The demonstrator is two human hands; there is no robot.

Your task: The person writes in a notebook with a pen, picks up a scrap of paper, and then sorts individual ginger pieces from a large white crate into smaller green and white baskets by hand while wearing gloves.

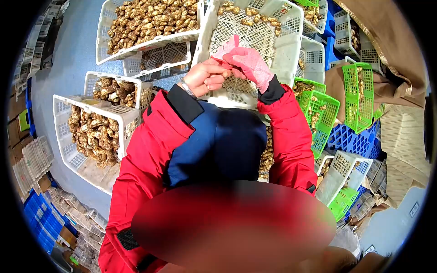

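Note:
Over a white crate [288,32] my two hands meet. My left hand [205,78] is bare, with a silvery band at the wrist and its fingers curled against the pink cloth. My right hand [249,66] wears a pink glove and its fingers are closed around a loose pink glove [229,45], whose end sticks up past the fingertips. Just where the left fingertips grip is partly hidden. Below the hands, several tan, lumpy mushrooms [257,18] lie at the far end of the crate's lattice floor.
A white crate heaped with mushrooms [154,19] stands at upper left. Two more crates of mushrooms [93,132] sit at left. Green baskets [325,111], white crates and a blue pallet [348,139] crowd the right. Brown cloth [387,41] hangs at upper right.

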